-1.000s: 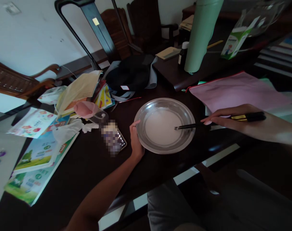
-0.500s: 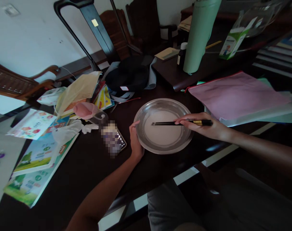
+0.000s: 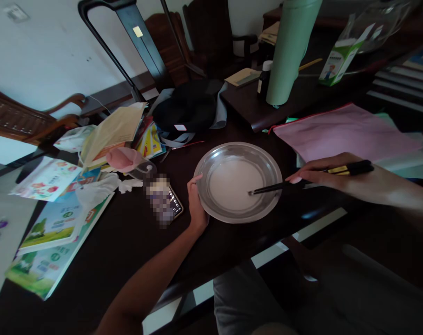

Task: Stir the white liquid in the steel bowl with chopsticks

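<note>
A round metal basin (image 3: 269, 160) stands on the dark table, with a whitish, milky mixture (image 3: 228, 186) across its bottom. My left hand (image 3: 196, 207) grips the basin's left rim, thumb on the edge and the other fingers mostly hidden beneath. Pinched in my right hand (image 3: 328, 174), to the right of the basin, is a pair of black chopsticks (image 3: 272, 187) with gold bands near the thick ends. Their tips slant down over the right part of the mixture; whether they dip into it I cannot tell.
Left of the basin lie a phone (image 3: 175, 204), a pink-topped clear cup (image 3: 122, 160), crumpled tissue and books (image 3: 51, 232). Behind are a black bag (image 3: 187, 109), a small dark bottle (image 3: 263, 79) and a tall green flask (image 3: 291, 56). A pink zip pouch (image 3: 344, 135) lies right.
My right hand has moved right, drawing the chopsticks from the middle of the basin toward its right side. My left hand and the basin stay in place.
</note>
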### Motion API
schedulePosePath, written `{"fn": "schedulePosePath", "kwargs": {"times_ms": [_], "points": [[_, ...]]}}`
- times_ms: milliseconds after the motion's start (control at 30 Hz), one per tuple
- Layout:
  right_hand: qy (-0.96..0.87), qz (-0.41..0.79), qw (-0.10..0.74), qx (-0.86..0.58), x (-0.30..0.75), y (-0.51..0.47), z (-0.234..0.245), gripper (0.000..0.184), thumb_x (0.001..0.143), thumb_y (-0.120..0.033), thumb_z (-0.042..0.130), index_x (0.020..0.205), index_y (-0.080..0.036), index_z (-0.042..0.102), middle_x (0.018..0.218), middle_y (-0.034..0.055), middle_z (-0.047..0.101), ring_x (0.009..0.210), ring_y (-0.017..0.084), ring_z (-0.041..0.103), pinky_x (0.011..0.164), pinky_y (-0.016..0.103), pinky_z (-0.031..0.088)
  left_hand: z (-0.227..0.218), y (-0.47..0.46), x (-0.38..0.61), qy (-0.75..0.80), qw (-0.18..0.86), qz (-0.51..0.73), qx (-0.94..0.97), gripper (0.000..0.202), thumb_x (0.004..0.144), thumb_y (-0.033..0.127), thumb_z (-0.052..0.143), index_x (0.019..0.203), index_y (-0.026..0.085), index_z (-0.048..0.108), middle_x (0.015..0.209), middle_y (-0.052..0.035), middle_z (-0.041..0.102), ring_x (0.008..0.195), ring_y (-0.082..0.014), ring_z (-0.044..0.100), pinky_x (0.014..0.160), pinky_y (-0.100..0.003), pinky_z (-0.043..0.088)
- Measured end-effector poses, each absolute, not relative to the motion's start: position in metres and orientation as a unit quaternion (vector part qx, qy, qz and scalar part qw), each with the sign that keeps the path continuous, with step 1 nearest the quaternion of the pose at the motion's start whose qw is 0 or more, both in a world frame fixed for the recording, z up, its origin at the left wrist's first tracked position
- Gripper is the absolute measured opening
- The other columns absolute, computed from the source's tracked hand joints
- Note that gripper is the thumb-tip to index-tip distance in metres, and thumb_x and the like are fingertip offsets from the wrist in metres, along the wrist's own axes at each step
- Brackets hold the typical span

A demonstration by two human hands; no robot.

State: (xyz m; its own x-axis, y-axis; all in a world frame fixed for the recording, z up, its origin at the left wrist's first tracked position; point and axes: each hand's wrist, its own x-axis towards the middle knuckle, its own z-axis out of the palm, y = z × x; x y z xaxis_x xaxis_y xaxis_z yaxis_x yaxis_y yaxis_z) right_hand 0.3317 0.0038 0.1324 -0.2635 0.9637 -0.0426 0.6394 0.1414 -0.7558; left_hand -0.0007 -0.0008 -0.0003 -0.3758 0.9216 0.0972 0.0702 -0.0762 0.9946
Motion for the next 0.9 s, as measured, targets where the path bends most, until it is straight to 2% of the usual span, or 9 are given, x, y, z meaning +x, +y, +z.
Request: {"fn": "schedulePosePath", "kwargs": {"times_ms": [67,233,367,467,633,733,900], "points": [[-0.717,0.401,0.213,-0.529,0.323,0.001,0.129,0.041,0.090,-0.062,0.064,0.096,-0.028,0.087,0.102,0.0069,0.084,0.097,0.028,0.078,0.083,0.038,0.063,0.000,0.000,-0.001,0.581,0.355,0.592,0.430,0.051,0.098,0.070,0.046,0.114,0.027,0.069,0.125,-0.0051,0.064,0.123,-0.0234,0.058,0.113,-0.037,0.043],[-0.709,0.466,0.241,-0.471,0.291,0.001,0.112,0.038,0.094,-0.056,0.064,0.104,-0.026,0.085,0.107,0.0044,0.085,0.105,0.025,0.078,0.096,0.036,0.061,-0.005,0.000,-0.001,0.576,0.350,0.592,0.441,0.053,0.099,0.072,0.043,0.116,0.028,0.068,0.125,-0.0052,0.065,0.123,-0.0234,0.059,0.113,-0.038,0.044],[-0.714,0.453,0.277,-0.457,0.279,0.011,0.100,0.034,0.098,-0.052,0.062,0.110,-0.028,0.083,0.118,0.0036,0.083,0.111,0.025,0.077,0.099,0.036,0.059,-0.007,0.000,-0.002,0.572,0.339,0.590,0.458,0.054,0.099,0.073,0.042,0.116,0.028,0.068,0.129,-0.0060,0.064,0.125,-0.0233,0.060,0.115,-0.038,0.044],[-0.724,0.419,0.304,-0.456,0.280,0.019,0.097,0.033,0.099,-0.050,0.061,0.110,-0.027,0.082,0.119,0.0044,0.082,0.117,0.025,0.075,0.105,0.036,0.056,-0.005,0.000,-0.003,0.575,0.345,0.587,0.454,0.055,0.100,0.072,0.040,0.119,0.028,0.067,0.127,-0.0062,0.064,0.122,-0.0229,0.061,0.112,-0.038,0.047],[-0.723,0.368,0.313,-0.494,0.293,0.019,0.110,0.036,0.097,-0.053,0.062,0.108,-0.024,0.081,0.109,0.0053,0.083,0.102,0.024,0.077,0.092,0.035,0.059,-0.003,0.000,-0.005,0.573,0.336,0.587,0.462,0.052,0.098,0.072,0.046,0.117,0.029,0.069,0.127,-0.0058,0.065,0.124,-0.0240,0.060,0.115,-0.040,0.044],[-0.725,0.344,0.287,-0.523,0.308,0.010,0.123,0.039,0.096,-0.056,0.063,0.106,-0.023,0.081,0.103,0.0058,0.083,0.094,0.024,0.076,0.084,0.035,0.057,-0.003,0.000,-0.004,0.578,0.357,0.591,0.434,0.052,0.097,0.072,0.046,0.116,0.029,0.069,0.126,-0.0049,0.064,0.124,-0.0243,0.059,0.114,-0.041,0.044],[-0.713,0.325,0.248,-0.569,0.333,-0.002,0.140,0.042,0.090,-0.062,0.063,0.102,-0.029,0.084,0.097,0.0056,0.083,0.086,0.028,0.075,0.071,0.040,0.059,-0.003,0.000,-0.002,0.585,0.360,0.589,0.425,0.048,0.101,0.067,0.043,0.115,0.028,0.068,0.126,-0.0046,0.065,0.124,-0.0230,0.060,0.114,-0.039,0.044]]}}
